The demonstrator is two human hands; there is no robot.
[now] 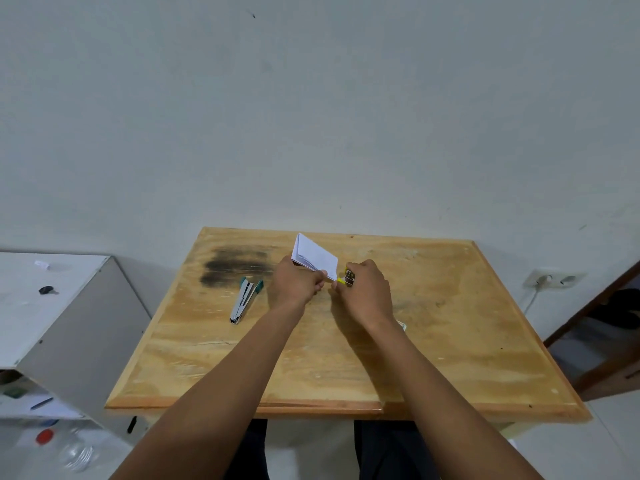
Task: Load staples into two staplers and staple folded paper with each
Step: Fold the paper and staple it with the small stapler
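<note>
Pinching folded white paper (pixel 317 255), left hand (pixel 297 283) meets yellow stapler (pixel 346 277).

- No legible text, brand or number anywhere.
- On the folded paper (pixel 317 256), near the far edge of the table (pixel 450 306): nothing readable.
- On the yellow stapler (pixel 347 279) and the green stapler (pixel 246 299): any markings too small to read.

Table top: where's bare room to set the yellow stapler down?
Widest bare patch: right part of the table, between the right hand and the right rim. Also the near-left corner, between the green stapler and the front rim. Crowded: back centre, where the left hand holds the folded paper at the yellow stapler.
</note>
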